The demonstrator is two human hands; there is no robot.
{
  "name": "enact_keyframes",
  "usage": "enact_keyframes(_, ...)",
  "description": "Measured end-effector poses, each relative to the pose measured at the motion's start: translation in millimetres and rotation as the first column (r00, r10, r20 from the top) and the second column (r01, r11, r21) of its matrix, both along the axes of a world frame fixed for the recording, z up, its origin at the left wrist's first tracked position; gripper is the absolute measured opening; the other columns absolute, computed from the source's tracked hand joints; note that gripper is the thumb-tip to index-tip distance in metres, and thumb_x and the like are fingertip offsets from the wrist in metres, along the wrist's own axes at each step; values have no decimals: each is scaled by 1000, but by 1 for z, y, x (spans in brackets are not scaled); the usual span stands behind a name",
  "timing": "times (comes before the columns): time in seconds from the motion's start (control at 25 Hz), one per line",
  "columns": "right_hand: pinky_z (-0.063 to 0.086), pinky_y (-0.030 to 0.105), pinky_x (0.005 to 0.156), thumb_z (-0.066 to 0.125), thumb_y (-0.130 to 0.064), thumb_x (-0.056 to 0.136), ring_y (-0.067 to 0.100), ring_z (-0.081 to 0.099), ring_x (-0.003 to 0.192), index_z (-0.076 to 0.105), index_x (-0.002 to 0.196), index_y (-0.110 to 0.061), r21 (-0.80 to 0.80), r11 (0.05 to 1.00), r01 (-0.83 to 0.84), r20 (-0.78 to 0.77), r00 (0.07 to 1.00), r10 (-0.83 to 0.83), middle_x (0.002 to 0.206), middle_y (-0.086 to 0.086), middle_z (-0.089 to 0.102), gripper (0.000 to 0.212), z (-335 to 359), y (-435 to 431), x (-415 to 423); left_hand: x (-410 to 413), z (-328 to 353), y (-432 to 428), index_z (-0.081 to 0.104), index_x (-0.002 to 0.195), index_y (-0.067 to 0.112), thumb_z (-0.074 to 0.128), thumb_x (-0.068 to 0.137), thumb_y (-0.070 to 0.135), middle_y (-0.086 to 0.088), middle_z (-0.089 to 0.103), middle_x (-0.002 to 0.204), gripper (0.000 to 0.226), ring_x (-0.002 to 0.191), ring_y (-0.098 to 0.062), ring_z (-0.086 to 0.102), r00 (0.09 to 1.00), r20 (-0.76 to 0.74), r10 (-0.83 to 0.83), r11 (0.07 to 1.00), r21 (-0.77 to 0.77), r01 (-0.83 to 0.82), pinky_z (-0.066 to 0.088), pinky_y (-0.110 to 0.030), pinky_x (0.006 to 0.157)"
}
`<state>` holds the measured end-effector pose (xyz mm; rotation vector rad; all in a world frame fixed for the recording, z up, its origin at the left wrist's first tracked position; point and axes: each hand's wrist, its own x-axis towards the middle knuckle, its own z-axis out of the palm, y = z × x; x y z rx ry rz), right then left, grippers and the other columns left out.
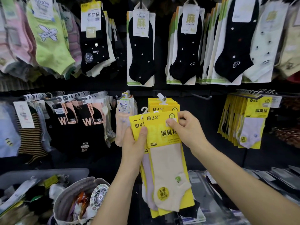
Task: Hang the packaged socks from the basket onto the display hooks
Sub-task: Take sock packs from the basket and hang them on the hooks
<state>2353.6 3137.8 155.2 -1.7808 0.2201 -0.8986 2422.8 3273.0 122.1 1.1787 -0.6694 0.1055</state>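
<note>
Sock packs [164,151] on yellow cards, several fanned together, held upright just below the centre of the view, in front of a dark display wall. Front pack beige, with a lilac one peeping out behind at its 8 o'clock edge. Left hand [134,145] gripping the stack from 9 o'clock, thumb flat across the yellow card, the rest curled out of sight behind. Right hand [186,129] pinching the top corner of the front pack from 2 o'clock, thumb on the face, fingers [183,116] bent over the upper edge. White hanger tabs [144,110] of the held packs sticking up at 12 o'clock, not on any hook. Just above, at 12 o'clock, display hook [161,96] already carrying matching yellow packs [164,105], touching or just clear of the held ones; cannot tell which. Bare hook [202,96] at 1 o'clock. More yellow packs hanging at 3 o'clock, well apart. Black ankle socks [141,51] in the higher row at 12 o'clock. Grey basket [48,173] at 8 o'clock, holding loose packs; beside it at 7 o'clock a fabric bag [73,190] with a small round fan [99,196] inside.
</note>
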Motion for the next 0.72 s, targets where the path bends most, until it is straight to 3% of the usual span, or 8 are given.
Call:
enact_keyframes(0.12, 55, 20, 55, 63, -18, 88, 9, 71, 68, 56, 88, -21, 57, 998, -12, 12, 1000, 11, 72, -4, 73, 8, -2, -5, -3, 10, -6, 2, 60, 91, 26, 53, 94, 18, 3, 69, 92, 10, 85, -13, 67, 998, -26, 61, 998, 17, -60, 55, -26, 69)
enact_keyframes(0.2, 53, 18, 54, 60, -16, 90, 7, 70, 68, 58, 89, -22, 78, 997, 24, 45, 999, -27, 74, -5, 73, 7, -1, -8, -4, 14, -8, 5, 59, 87, 26, 55, 92, 19, 9, 68, 82, 9, 73, -2, 66, 996, -30, 87, 996, 2, -87, 52, -17, 59)
enact_keyframes(0.44, 54, 22, 58, 55, -18, 92, 7, 68, 71, 57, 92, -22, 108, 979, 174, 76, 980, -182, 86, 1, 71, 5, 16, -19, 5, 20, -10, 16, 59, 90, 25, 57, 92, 20, 16, 69, 76, 6, 69, 5, 65, 989, -49, 136, 990, -31, -138, 49, -11, 53)
enact_keyframes(0.6, 51, 16, 51, 58, -17, 91, 5, 69, 66, 58, 91, -22, 77, 995, 63, 70, 995, -68, 75, -4, 72, 4, 16, -11, 3, 19, -11, 16, 58, 86, 26, 57, 92, 16, 13, 65, 78, 11, 68, 3, 63, 978, -51, 201, 979, -35, -202, 46, -8, 53)
enact_keyframes(0.72, 52, 18, 51, 60, -19, 90, 7, 70, 67, 59, 88, -20, 82, 997, -15, 35, 999, 12, 73, -9, 73, 3, 4, 3, 1, 16, -13, 8, 58, 86, 27, 56, 92, 17, 5, 67, 88, 12, 80, -10, 65, 983, -72, 170, 985, -32, -172, 53, -18, 64)
